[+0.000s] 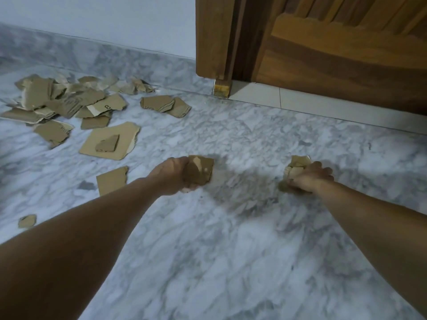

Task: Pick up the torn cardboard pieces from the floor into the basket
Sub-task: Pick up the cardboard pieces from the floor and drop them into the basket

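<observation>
My left hand (172,175) grips a brown torn cardboard piece (199,169) just above the marble floor, mid-frame. My right hand (308,177) grips a small bunch of cardboard scraps (297,166), further right. A heap of several torn cardboard pieces (62,100) lies at the far left near the wall. A larger flat piece (111,142) with a small scrap on top lies in front of it. Loose pieces lie by my left forearm (112,180) and at the left edge (27,221). No basket is in view.
A wooden door (346,54) and its frame (215,38) stand at the upper right, with a pale tiled threshold (277,95) below. A marble skirting (115,58) runs along the white wall. Grey-white marble floor (231,250) fills the foreground.
</observation>
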Demonstrator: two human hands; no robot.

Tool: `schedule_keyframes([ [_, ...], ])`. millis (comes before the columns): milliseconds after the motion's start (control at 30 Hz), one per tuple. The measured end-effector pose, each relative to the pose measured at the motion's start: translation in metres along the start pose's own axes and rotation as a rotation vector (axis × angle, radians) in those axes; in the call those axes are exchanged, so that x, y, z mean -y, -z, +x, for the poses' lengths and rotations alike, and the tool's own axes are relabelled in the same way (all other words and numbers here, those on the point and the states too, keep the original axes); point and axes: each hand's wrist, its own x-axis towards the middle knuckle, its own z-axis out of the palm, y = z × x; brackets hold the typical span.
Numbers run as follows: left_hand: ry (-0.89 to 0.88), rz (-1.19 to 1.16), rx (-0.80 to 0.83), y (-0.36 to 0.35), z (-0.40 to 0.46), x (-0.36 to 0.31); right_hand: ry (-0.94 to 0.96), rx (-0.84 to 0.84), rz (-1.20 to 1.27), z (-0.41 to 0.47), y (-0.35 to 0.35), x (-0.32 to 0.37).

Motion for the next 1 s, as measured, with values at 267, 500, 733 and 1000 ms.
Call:
schedule_keyframes([
  [267, 0.092, 0.154, -0.009, -0.024, 0.043, -0.024, 0.045, 0.077, 0.021, 0.009, 0.014, -0.003],
  [500, 0.104, -0.018, -0.073, -0.022, 0.04, -0.031, 0.102, 0.105, 0.304, 0.017, 0.014, -0.007],
  [733, 0.234, -0.235, -0.017, -0.004, 0.022, -0.023, 0.245, 0.233, 0.563, -0.004, 0.002, 0.036],
  [1000, 0.398, -0.062, -0.11, 0.029, -0.005, 0.056, 0.592, 0.32, 0.448, -0.08, -0.028, 0.145],
])
